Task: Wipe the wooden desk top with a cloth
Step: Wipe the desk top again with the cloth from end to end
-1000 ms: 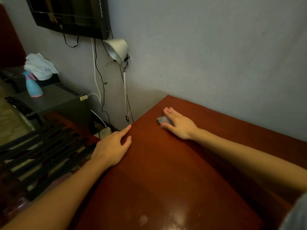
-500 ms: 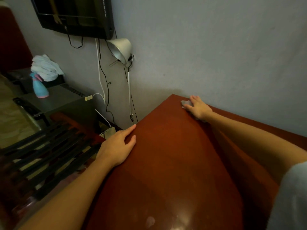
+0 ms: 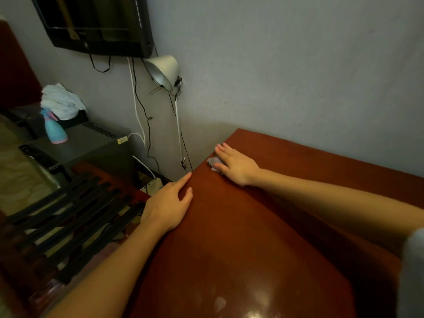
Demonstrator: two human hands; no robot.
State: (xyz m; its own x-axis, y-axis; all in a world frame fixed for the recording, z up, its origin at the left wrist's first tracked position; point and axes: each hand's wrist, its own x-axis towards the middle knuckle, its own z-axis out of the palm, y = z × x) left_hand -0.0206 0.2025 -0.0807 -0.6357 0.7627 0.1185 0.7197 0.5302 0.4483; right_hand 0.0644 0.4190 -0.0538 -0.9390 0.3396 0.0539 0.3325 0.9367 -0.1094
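Grey cloth (image 3: 213, 162) pinned under right hand (image 3: 236, 165), fingers flat and together, at far left corner of surface (image 3: 229, 237); it peeks out toward the left edge. Left hand (image 3: 168, 206) spread, empty, braced on that edge, nearer the body. Unwiped run lies rightward and back.

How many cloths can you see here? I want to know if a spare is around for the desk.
2. A small grey cloth lies under the right hand near the desk top's far left corner; a white cloth is piled on the dark cabinet at left. Others may be out of view.
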